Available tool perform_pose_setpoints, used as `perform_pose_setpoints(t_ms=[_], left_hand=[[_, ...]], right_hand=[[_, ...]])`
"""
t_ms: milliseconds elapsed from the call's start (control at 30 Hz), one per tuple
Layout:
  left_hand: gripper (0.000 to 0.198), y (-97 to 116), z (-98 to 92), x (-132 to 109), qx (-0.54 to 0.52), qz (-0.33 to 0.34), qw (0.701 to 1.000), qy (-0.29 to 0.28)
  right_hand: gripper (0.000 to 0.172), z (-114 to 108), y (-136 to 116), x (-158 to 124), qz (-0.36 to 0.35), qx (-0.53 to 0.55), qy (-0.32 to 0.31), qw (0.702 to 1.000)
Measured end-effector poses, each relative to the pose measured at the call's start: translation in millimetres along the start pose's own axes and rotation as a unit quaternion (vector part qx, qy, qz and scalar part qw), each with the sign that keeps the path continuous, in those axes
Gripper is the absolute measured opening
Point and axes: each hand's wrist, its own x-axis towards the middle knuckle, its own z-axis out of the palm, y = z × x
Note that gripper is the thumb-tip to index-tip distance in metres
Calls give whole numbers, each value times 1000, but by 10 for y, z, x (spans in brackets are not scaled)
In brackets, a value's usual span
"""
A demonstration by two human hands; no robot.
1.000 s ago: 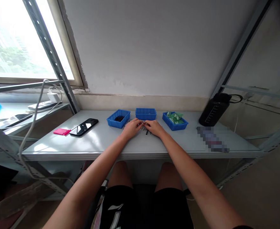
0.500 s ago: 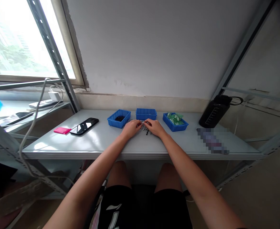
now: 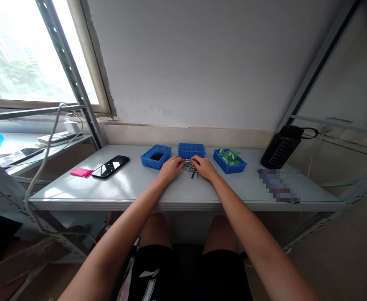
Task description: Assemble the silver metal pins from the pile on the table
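Between my two hands, on the grey tabletop (image 3: 133, 188), lies a small heap of thin silvery metal pieces (image 3: 189, 166) with a few dark bits at its near side. My left hand (image 3: 170, 168) is at the heap's left edge, fingers curled and tips pinched on a small metal piece. From the right, my right hand (image 3: 203, 167) closes its thumb and fingers on the metal pieces too. The exact kind of piece is too small to tell. Just behind the hands stands a blue bin (image 3: 191, 151) whose visible inside shows no contents.
Left of the hands is a blue bin (image 3: 144, 162) holding small black parts (image 3: 157, 156). On the right, another blue bin (image 3: 237, 168) holds green packets (image 3: 231, 156). A phone (image 3: 111, 167), a pink packet (image 3: 81, 172) and a black bottle (image 3: 280, 148) stand farther out.
My hands have moved very slightly apart, and more of the silvery heap shows between them. The bins and other things stay where they were.
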Motion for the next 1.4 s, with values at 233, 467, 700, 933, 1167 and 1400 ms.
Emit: perform_pose_setpoints(t_ms=[233,467,700,933,1167,1400], left_hand=[[27,24,-32,-9,-1,-11,1000,10],[25,19,-34,-12,-4,-16,1000,12],[25,-8,-23,-4,-11,-19,1000,11],[25,0,-30,-8,-15,-19,1000,5],[26,26,-38,-3,-14,-33,999,7],[22,1,-1,-8,-3,-47,999,-20]], right_hand=[[23,-10,40,9,19,4,7,1000],[22,-3,54,11,11,20,15,1000],[28,-3,56,20,-28,27,8,999],[29,16,73,25,-41,25,-4,999],[27,-10,61,19,-26,17,17,999],[26,-15,88,29,2,5,47,999]])
